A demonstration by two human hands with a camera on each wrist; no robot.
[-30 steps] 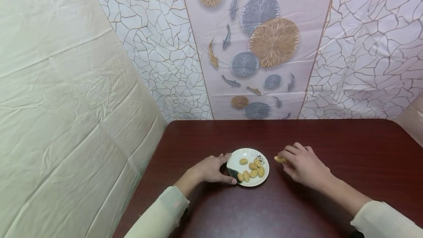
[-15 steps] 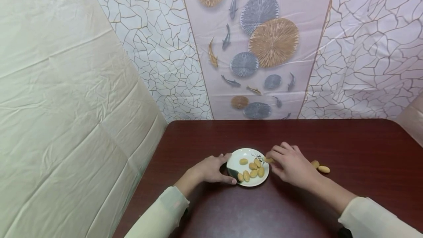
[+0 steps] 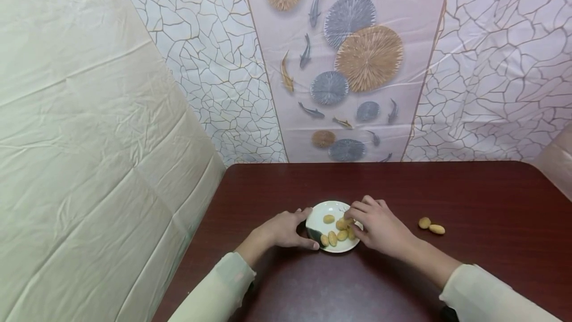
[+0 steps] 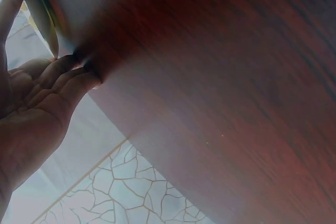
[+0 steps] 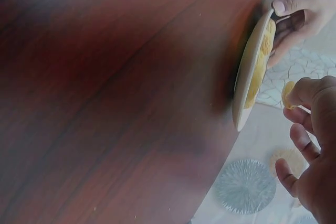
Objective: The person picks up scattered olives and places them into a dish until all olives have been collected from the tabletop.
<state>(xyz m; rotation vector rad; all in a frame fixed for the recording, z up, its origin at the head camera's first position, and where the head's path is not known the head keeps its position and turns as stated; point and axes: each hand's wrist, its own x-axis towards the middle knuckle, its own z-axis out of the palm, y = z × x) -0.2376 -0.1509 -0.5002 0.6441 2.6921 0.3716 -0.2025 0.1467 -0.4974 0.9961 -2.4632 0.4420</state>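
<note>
A small white plate (image 3: 330, 207) with a dark patch on its left side holds several small yellow oval pieces, nut-like in look (image 3: 332, 238). My left hand (image 3: 286, 230) holds the plate's left edge, thumb at the near rim and forefinger at the far rim. My right hand (image 3: 380, 225) is over the plate's right side. In the right wrist view its thumb and forefinger pinch one yellow oval piece (image 5: 287, 95) above the plate, the other fingers loosely bent. In the left wrist view my left hand (image 4: 42, 87) is beside the plate's edge (image 4: 43, 14).
Two more pieces, a browner one (image 3: 424, 222) and a yellow one (image 3: 437, 229), lie on the dark red table (image 3: 491, 198) right of the plate. A patterned cloth (image 3: 371, 58) hangs behind the table. Pale fabric (image 3: 111, 163) stands along the left side.
My right hand has moved left from beside the plate to over it, carrying the yellow piece. The two pieces on the right have come into view. My left hand and the plate stay put.
</note>
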